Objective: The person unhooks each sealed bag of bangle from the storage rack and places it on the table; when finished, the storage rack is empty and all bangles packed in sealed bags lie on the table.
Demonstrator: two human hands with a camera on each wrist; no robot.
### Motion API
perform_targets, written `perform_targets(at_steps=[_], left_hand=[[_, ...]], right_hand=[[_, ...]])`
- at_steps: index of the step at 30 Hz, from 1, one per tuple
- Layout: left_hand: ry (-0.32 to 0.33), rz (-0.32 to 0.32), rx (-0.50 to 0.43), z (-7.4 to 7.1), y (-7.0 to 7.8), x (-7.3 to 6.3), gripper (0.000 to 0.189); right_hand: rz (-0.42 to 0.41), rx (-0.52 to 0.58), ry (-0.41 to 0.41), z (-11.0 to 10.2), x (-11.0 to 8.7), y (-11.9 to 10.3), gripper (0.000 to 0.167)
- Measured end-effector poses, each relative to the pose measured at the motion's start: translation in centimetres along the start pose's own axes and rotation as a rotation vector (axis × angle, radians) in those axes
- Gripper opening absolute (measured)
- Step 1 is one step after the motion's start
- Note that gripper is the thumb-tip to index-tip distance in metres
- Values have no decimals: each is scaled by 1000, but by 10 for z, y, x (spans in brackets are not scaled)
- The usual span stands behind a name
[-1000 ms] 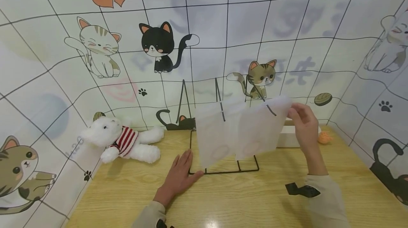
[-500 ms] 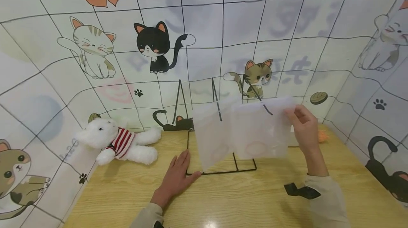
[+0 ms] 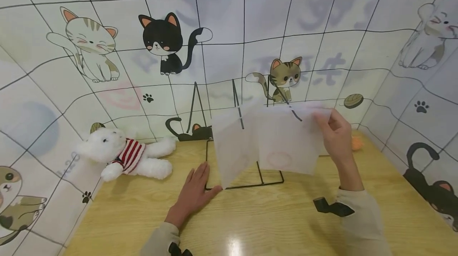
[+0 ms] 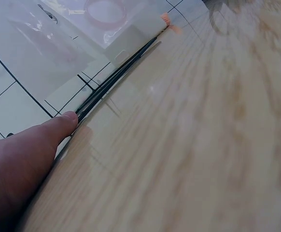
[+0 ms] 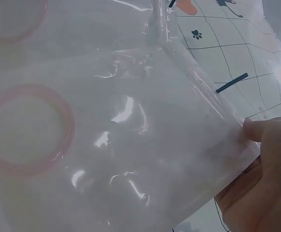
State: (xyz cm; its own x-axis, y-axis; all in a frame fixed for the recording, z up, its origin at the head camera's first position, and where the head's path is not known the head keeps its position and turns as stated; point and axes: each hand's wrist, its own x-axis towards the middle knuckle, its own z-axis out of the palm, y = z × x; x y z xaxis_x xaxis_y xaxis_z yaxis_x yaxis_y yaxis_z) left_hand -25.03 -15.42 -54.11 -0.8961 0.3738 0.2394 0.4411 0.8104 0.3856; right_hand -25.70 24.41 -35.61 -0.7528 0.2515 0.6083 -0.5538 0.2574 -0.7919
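In the head view, a black wire rack (image 3: 236,187) with tall triangular prongs stands on the table. Two frosted plastic bags hang on its prongs: the left bag (image 3: 234,140) and the right bag (image 3: 290,140), each with a prong tip poking through near the top. The right wrist view shows a pink ring (image 5: 32,169) in the right bag. My right hand (image 3: 336,136) pinches that bag's upper right corner between thumb and fingers. My left hand (image 3: 193,192) rests with extended fingers on the table and the rack's left front corner; its thumb (image 4: 58,128) touches the frame.
A white plush toy (image 3: 143,160) in a striped shirt lies at the table's left. Behind my right hand is a small orange object (image 3: 357,143). A cat-patterned cloth (image 3: 222,65) forms the backdrop around the wooden table (image 3: 272,224).
The right bag has swung so its face is squarer to the head view, my right hand still pinching its corner. My left hand stays on the rack. The head view has shifted slightly.
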Motion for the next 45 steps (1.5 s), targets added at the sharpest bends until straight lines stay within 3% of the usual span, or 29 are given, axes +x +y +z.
perform_targets(at_steps=[12,25,29,45], left_hand=[[6,2,-8,1,2,-3,89],[-3,7,3,-1,1,-4,89],[-5,1,0,-1,1,-6,88],[10,3,-18,4,-3,-4,89]], right_hand=[[-10,-62,20,-2,-2,-5,10],[-24,-117,-103,-9,-6,-9,16],[-63,-115,-127,-9,-7,-10,17],[-115,-181,-101,-13,-7,-14,18]])
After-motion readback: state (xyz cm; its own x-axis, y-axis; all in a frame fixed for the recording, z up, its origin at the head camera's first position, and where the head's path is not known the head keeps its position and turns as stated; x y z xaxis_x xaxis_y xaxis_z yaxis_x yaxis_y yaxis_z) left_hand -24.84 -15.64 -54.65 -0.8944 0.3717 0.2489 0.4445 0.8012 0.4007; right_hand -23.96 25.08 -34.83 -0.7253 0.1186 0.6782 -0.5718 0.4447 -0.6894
